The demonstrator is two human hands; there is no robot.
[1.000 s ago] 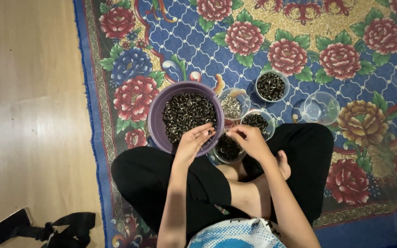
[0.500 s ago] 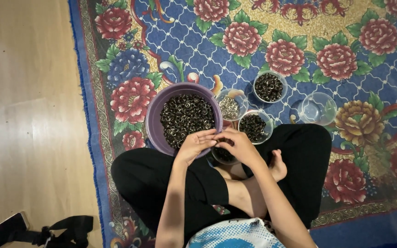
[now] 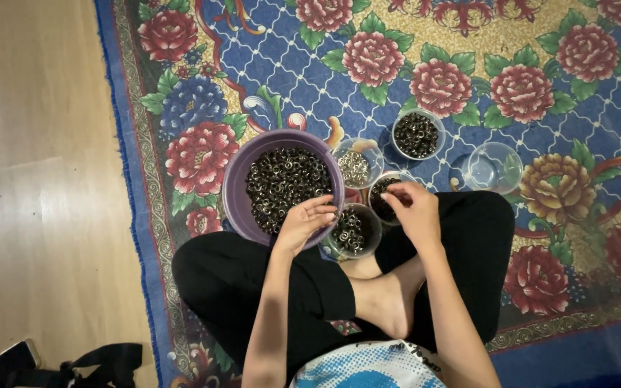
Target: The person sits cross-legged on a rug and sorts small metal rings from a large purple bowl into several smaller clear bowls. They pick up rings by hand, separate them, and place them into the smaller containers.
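The hands have parted since half a second ago — the left hand (image 3: 308, 223) now rests on the purple bowl's (image 3: 237, 188) near rim, fingers curled over the rings (image 3: 282, 179), while the right hand (image 3: 412, 210) hovers over a small cup (image 3: 382, 197), fingertips pinched; what they hold, I cannot tell.

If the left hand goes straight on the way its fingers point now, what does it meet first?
Probably the small clear cup of metal rings just right of the left hand, beside the purple bowl; depth is unclear.
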